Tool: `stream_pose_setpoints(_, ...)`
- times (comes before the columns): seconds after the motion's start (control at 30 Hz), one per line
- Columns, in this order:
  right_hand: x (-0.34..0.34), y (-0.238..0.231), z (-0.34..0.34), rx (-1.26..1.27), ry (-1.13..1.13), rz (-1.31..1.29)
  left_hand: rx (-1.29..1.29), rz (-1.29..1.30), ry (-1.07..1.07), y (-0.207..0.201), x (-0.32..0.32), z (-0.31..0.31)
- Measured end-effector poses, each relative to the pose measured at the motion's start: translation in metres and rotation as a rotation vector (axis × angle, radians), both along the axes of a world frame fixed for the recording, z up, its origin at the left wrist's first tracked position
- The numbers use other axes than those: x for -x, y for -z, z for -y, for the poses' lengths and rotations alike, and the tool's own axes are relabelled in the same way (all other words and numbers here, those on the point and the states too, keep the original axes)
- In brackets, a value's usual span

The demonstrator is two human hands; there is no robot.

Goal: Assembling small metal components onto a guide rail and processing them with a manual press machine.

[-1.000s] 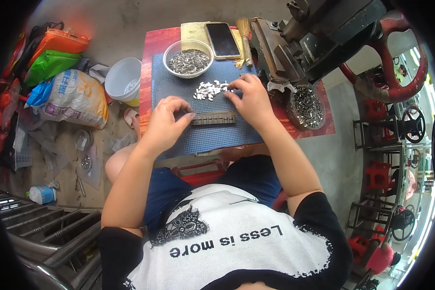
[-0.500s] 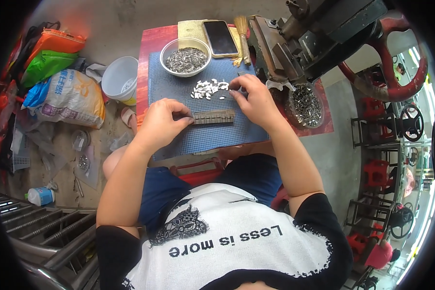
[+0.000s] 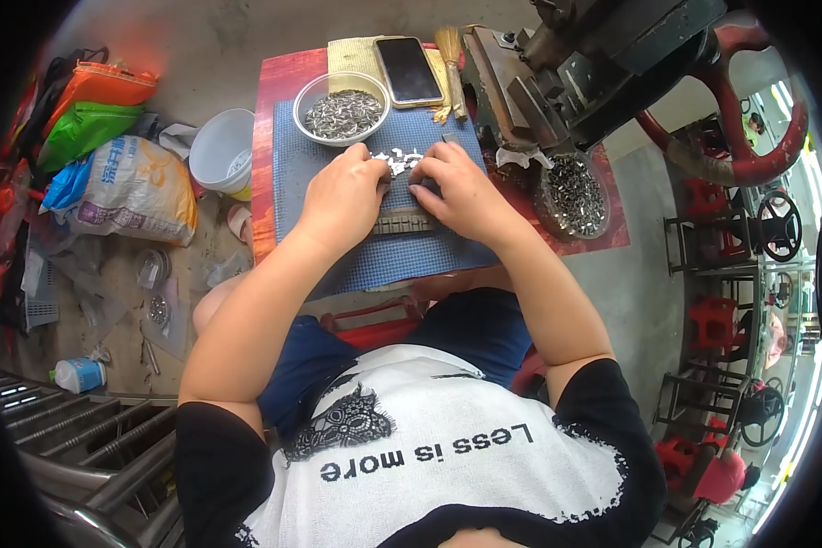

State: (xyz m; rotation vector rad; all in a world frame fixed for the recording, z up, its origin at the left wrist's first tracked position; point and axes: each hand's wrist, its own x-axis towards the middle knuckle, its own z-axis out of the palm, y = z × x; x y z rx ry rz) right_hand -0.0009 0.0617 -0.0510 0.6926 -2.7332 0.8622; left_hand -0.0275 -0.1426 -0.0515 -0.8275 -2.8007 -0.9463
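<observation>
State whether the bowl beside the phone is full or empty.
Partly full: small silvery pieces lie in the plastic bowl, below its rim.

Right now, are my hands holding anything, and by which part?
I can't tell: the left hand and right hand curl close to the white pieces and slotted bar, hiding anything they might be pinching.

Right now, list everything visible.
Table: one, red, centre
Mat: one, blue, on table
Slotted bar: one, grey, on mat
Small pieces: many, white, beyond bar
Bowl: one, translucent, mat's far left
Machine: one, dark, table's right
Tub: one, clear, beside machine
Shiny bits: many, dark, bowl and tub
Cloth: one, yellow, beyond bowl
Phone: one, dark, on cloth
Brush: one, tan, beside phone
Bucket: one, white, left floor
Bags: several, mixed, far left
Stools: several, red, far right
Left hand: one, bare, bar's left
Right hand: one, bare, bar's right
</observation>
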Motion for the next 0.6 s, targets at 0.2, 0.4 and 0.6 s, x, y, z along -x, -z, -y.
stream_pose_setpoints(0.2, -0.018, -0.02, 0.003, 0.035, -0.15, 0.136, -0.111, -0.123, 0.086, 0.0, -0.001, 0.009)
stream_pose_setpoints(0.4, -0.021, -0.018, 0.012, 0.012, -0.134, 0.168, -0.279, -0.008, -0.024, -0.001, -0.012, 0.027)
stream_pose_setpoints(0.6, -0.02, -0.025, 0.014, 0.027, -0.039, 0.327, -0.358, 0.349, -0.128, -0.011, -0.025, 0.059)
